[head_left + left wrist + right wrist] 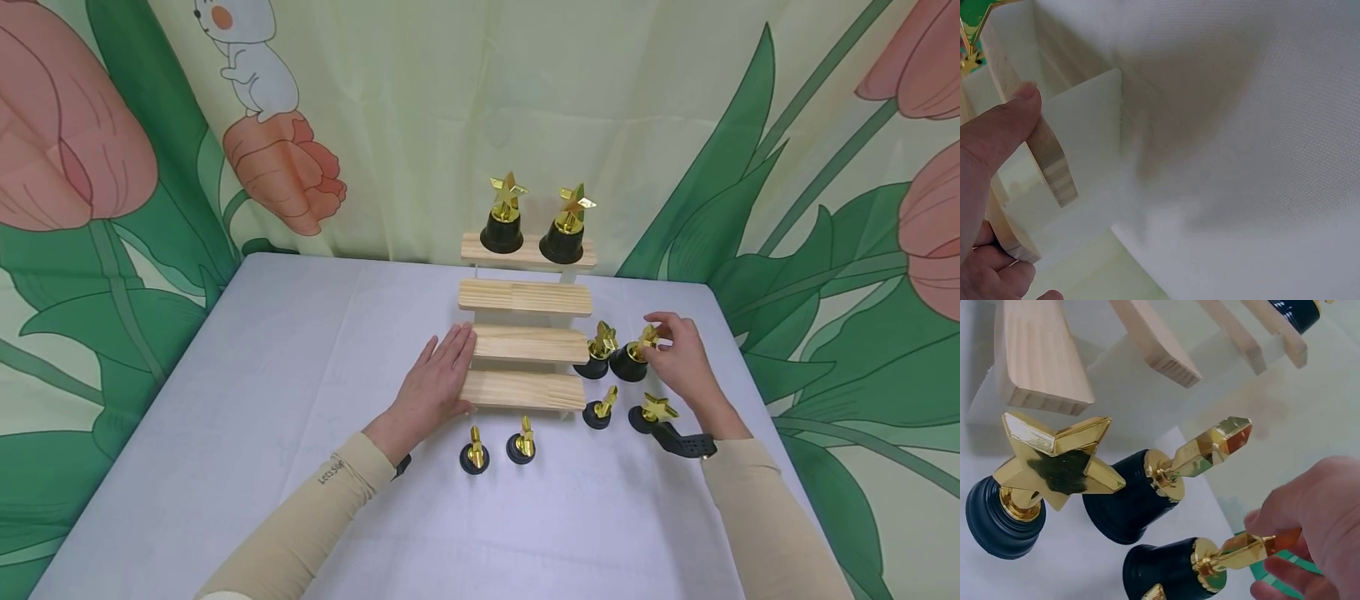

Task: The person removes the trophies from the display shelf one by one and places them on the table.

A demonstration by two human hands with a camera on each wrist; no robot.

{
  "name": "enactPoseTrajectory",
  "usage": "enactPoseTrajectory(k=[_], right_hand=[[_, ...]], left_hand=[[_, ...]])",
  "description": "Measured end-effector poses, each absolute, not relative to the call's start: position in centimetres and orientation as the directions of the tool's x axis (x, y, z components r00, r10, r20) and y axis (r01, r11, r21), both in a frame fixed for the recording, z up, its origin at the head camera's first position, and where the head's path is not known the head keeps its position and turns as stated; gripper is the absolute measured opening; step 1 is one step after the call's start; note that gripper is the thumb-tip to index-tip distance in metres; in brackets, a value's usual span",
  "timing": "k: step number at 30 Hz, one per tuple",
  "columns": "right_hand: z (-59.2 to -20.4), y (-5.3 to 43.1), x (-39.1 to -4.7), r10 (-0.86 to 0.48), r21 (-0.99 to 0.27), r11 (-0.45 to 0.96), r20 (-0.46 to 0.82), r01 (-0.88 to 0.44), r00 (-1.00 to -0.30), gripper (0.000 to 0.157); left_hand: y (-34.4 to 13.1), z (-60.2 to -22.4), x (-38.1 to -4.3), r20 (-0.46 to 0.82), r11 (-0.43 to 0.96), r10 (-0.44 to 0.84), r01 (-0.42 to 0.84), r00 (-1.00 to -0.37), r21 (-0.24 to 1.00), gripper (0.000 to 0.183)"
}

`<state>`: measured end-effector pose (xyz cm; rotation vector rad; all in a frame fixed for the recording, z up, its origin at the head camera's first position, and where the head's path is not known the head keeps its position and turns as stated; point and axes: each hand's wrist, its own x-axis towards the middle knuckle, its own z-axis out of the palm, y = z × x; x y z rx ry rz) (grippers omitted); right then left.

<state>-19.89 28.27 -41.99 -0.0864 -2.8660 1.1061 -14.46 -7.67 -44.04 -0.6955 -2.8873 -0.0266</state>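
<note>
With thumb and finger, my right hand (682, 358) pinches the gold star of a trophy (628, 367) whose black base is right of the stepped wooden stand (525, 389). In the right wrist view the thumb lies along this trophy's star (1241, 549). Close beside it stands another star trophy (592, 367). Two smaller ones, a near trophy (597, 414) and a right trophy (654, 408), sit closer to me. My left hand (438, 375) rests against the stand's left side, fingers extended; its thumb (1013, 119) touches a plank end in the left wrist view.
Two star trophies, a left one (502, 233) and a right one (561, 243), stand on the top shelf. In front of the stand are two small trophies (474, 458). A white cloth (300, 400) covers the table, and a printed curtain (420, 125) hangs behind.
</note>
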Motion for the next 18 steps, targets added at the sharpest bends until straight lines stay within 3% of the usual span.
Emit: enactPoseTrajectory(k=[7,18], right_hand=[[-40.9,28.5,-19.9,0.096,-0.667,0.744,0.056,0.034,-0.994,0.047],[-38.5,27.3,-20.4,0.083,-0.705,0.705,0.188,-0.076,-0.979,0.042]], left_hand=[[-7.6,-44.0,-14.4,0.153,0.895,0.444,0.445,-0.883,-0.025,0.115],[-7.7,-44.1,-14.5,0.170,0.891,0.449,0.453,-0.877,-0.016,0.116]])
